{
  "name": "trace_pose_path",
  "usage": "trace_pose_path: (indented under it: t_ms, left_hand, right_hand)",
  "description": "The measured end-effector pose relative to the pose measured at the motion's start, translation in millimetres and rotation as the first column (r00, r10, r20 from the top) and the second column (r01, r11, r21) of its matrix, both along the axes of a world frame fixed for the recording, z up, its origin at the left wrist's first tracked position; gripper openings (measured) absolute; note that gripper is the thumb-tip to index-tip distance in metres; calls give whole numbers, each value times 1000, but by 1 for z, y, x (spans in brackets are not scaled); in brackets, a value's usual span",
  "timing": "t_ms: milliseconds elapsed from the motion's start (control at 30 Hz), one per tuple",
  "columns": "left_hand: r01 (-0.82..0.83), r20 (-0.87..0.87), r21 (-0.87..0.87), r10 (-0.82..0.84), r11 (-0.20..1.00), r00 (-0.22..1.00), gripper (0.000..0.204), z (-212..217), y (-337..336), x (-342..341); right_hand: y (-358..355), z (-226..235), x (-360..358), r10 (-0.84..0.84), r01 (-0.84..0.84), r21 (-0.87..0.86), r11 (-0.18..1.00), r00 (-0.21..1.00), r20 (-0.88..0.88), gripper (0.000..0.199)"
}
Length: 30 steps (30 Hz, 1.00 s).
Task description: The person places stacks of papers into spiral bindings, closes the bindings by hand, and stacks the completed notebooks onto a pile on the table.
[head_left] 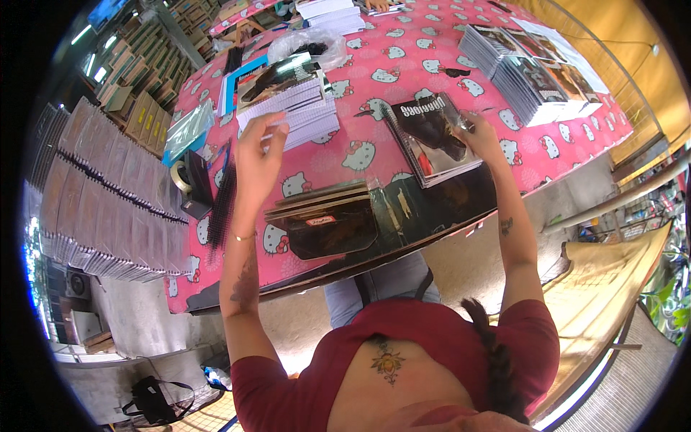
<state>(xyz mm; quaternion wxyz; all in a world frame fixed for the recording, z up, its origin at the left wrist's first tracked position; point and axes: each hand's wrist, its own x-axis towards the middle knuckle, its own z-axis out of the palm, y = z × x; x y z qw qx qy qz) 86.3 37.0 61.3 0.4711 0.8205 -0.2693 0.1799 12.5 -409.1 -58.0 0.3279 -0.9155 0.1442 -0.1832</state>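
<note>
A spiral-bound notebook (425,137) with a dark picture cover lies on the table in front of me, its coil along the left edge. My right hand (478,140) is at its right edge, fingers closed round a small dark, shiny object that I cannot make out. My left hand (263,147) hovers beside a stack of punched white pages (299,111), fingers loosely curved and apart, nothing in them. Near the table's front edge sits a dark, layered board piece (335,230) with a red label, on a black board (446,205).
Stacked notebooks (533,90) stand at the far right. On the left are a tape dispenser (191,183), black coils (222,205) and a tall pile of plastic-wrapped notebooks (115,187). A clear plastic bag (317,47) lies behind the pages. Another person's hand (378,6) shows at the far edge.
</note>
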Motion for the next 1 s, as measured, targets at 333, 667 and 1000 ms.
trace_pose_path:
  t_ms: [333, 667, 1000]
  left_hand:
    - [-263, 563, 378, 5, 887, 827, 28, -42, 29, 140]
    - [-303, 593, 484, -53, 821, 803, 25, -36, 37, 140]
    - [-138, 658, 323, -118, 936, 744, 14, 51, -24, -29]
  right_hand:
    - [-8, -5, 2, 78, -76, 37, 996, 996, -46, 56]
    - [11, 1, 1, -4, 36, -155, 987, 980, 199, 60]
    - [196, 39, -26, 376, -653, 626, 426, 757, 534, 62]
